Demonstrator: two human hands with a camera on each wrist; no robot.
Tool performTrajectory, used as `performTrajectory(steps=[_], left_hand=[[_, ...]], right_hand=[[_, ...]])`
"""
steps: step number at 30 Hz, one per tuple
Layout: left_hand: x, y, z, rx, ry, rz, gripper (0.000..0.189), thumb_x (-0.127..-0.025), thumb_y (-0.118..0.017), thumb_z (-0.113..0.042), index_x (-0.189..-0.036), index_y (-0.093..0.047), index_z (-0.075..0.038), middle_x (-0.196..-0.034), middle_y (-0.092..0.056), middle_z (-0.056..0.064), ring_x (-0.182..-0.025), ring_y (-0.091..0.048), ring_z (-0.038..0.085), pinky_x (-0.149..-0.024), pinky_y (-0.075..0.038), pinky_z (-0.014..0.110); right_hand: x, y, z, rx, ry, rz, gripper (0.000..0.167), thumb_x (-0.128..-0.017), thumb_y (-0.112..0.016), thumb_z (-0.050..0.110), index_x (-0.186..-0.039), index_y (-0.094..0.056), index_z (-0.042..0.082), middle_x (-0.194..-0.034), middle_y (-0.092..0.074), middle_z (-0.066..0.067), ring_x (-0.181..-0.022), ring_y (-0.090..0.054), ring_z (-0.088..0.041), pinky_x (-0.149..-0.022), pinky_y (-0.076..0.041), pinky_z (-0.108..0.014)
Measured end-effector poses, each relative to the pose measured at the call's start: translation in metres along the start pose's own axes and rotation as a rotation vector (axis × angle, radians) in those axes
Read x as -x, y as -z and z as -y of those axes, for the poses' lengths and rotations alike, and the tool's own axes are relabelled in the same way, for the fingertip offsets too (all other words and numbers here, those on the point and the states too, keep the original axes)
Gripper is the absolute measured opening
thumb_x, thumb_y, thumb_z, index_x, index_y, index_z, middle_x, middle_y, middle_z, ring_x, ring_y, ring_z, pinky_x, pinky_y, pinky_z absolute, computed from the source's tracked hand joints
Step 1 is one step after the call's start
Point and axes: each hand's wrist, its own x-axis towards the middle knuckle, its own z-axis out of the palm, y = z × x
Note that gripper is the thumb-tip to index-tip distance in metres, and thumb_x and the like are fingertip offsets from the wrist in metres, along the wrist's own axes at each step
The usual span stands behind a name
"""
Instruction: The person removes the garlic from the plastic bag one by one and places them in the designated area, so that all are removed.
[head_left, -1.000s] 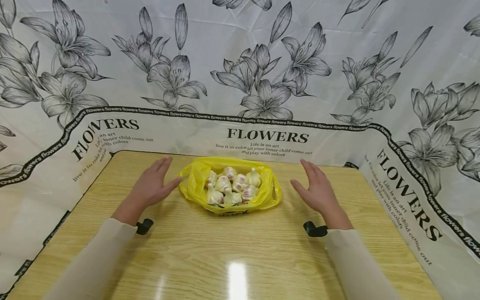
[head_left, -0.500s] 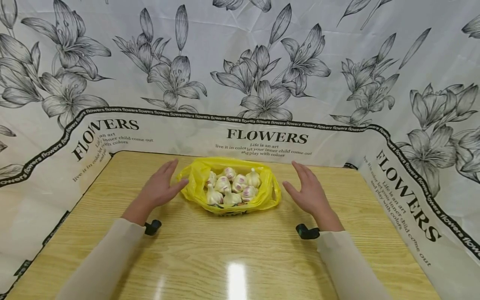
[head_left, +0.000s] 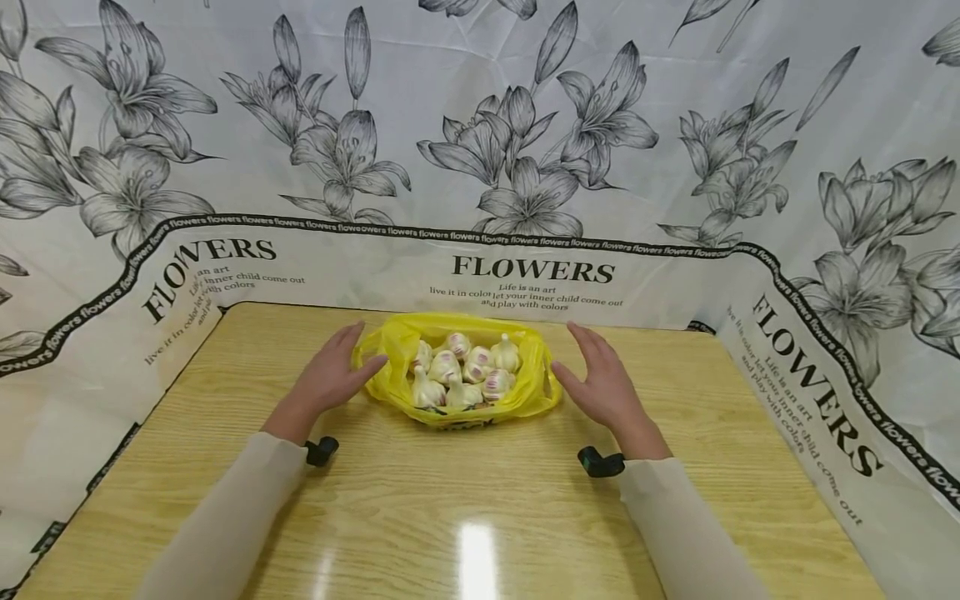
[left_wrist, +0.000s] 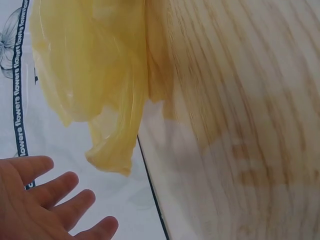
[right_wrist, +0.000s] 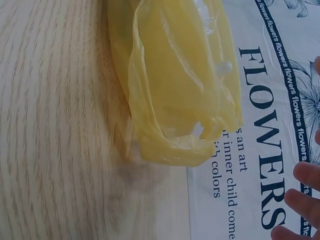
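A yellow plastic bag (head_left: 450,417) sits on the wooden table with its mouth spread wide. Inside it lie several garlic bulbs (head_left: 446,367), white with purple streaks. My left hand (head_left: 330,375) is at the bag's left end, fingers extended, its thumb overlapping the bag's edge in the head view. On the opposite side my right hand (head_left: 600,383) has its thumb right at the bag's right end, fingers straight. Both wrist views show a gap between the fingers and the crumpled plastic bag (left_wrist: 95,65), whose right end (right_wrist: 175,150) has a loose handle loop. Neither hand holds anything.
The wooden table (head_left: 420,517) spreads in front of the bag, with a bright light reflection on it. White cloth (head_left: 525,192) printed with flowers and lettering encloses the table at the back and both sides. A dark camera mount (head_left: 600,461) sits at each wrist.
Both hands have moved inward toward the bag, the left hand rightward and the right hand leftward. The bag and the garlic bulbs have stayed in place.
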Motion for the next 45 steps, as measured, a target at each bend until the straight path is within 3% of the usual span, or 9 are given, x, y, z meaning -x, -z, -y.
performTrajectory(steps=[18, 31, 45], left_hand=[[-0.005, -0.012, -0.004, 0.107, 0.061, 0.039, 0.099, -0.088, -0.042, -0.074, -0.157, -0.009, -0.012, -0.161, -0.014, 0.022, -0.145, -0.020, 0.044, -0.114, -0.023, 0.063], [-0.009, -0.021, -0.011, 0.143, 0.081, 0.052, 0.106, -0.085, -0.045, -0.075, -0.156, -0.008, -0.005, -0.160, -0.017, 0.023, -0.146, -0.019, 0.042, -0.117, -0.021, 0.058], [-0.011, -0.036, -0.018, 0.110, 0.072, -0.020, 0.113, -0.080, -0.051, -0.077, -0.155, -0.012, -0.003, -0.160, -0.018, 0.021, -0.146, -0.021, 0.040, -0.116, -0.025, 0.056]], right_hand=[[-0.005, -0.013, 0.020, -0.049, -0.004, 0.077, 0.073, -0.093, -0.052, 0.054, -0.153, -0.028, 0.021, -0.158, -0.028, -0.010, -0.144, -0.028, -0.035, -0.114, -0.028, -0.058], [-0.005, -0.022, 0.030, -0.074, 0.011, 0.106, 0.073, -0.093, -0.053, 0.054, -0.153, -0.030, 0.021, -0.156, -0.031, -0.011, -0.143, -0.031, -0.036, -0.114, -0.028, -0.058], [-0.006, -0.031, 0.035, -0.070, 0.031, 0.111, 0.072, -0.093, -0.055, 0.052, -0.152, -0.032, 0.018, -0.154, -0.034, -0.013, -0.142, -0.034, -0.035, -0.115, -0.029, -0.055]])
